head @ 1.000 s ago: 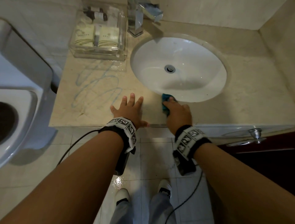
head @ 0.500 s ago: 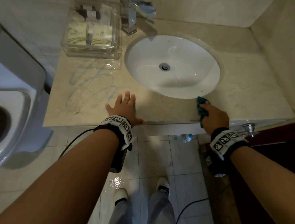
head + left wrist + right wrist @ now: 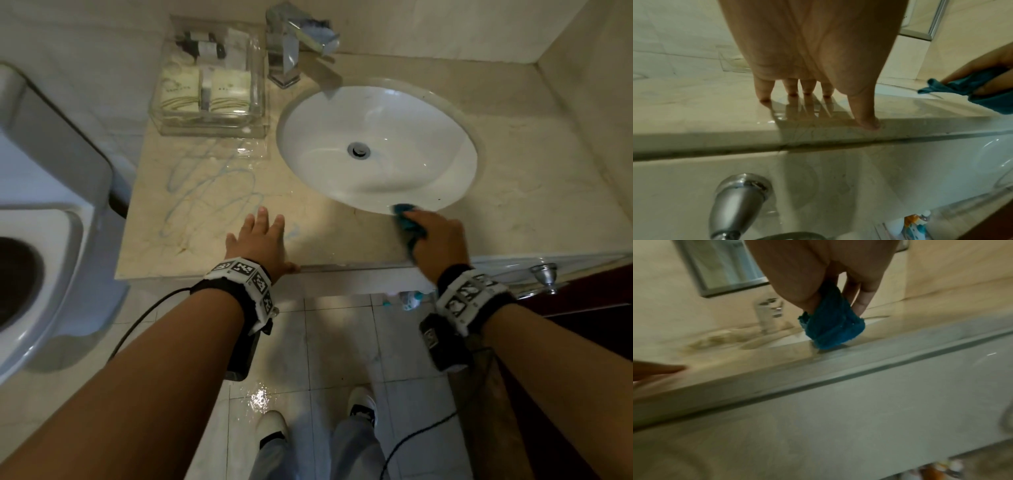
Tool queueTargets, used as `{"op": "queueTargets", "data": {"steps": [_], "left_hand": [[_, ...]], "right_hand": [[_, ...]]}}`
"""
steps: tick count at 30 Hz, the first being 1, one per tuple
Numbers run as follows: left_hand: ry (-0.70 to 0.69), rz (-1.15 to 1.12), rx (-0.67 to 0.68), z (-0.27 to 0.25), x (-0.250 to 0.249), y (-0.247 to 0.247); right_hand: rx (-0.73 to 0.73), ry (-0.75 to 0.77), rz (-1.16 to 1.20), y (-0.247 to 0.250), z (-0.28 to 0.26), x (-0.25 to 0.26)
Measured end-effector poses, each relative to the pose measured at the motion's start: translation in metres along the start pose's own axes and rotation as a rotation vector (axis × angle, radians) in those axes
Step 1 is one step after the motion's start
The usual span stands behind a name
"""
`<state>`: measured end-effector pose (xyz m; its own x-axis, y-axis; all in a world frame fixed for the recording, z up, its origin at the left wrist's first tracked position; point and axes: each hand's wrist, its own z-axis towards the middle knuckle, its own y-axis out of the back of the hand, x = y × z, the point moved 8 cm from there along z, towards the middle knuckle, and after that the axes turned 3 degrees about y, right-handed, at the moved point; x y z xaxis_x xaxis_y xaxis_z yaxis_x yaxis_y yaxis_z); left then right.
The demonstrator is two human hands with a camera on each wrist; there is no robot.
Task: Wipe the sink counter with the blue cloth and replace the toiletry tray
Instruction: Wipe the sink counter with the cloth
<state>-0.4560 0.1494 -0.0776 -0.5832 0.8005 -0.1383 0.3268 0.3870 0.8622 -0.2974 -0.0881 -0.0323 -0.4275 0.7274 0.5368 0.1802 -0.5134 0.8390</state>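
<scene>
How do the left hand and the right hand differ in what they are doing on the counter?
The left hand lies flat with straight fingers and holds nothing; the right hand grips the blue cloth. The left hand sits beside the blue streaks on the counter; the right hand is at the front rim of the sink. Both are near the counter's front edge.
</scene>
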Motion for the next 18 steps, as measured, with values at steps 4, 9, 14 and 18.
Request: {"op": "queueTargets", "data": {"steps": [4, 9, 14, 18], "left_hand": [[-0.009, -0.021, -0.003, 0.001, -0.001, 0.0], [-0.018, -0.032, -0.02, 0.002, -0.002, 0.0], [-0.009, -0.029, -0.031, 0.004, -0.001, 0.0], [0.014, -0.047, -0.01, 0.005, 0.0, -0.002]], "right_hand": [[0.011, -0.279, -0.132, 0.012, 0.005, -0.053], [0.069, -0.125, -0.012, -0.047, -0.006, 0.011], [0.187, 0.165, -0.032, -0.095, -0.028, 0.101], [0.333, 0.299, -0.032, -0.098, -0.058, 0.116]]}}
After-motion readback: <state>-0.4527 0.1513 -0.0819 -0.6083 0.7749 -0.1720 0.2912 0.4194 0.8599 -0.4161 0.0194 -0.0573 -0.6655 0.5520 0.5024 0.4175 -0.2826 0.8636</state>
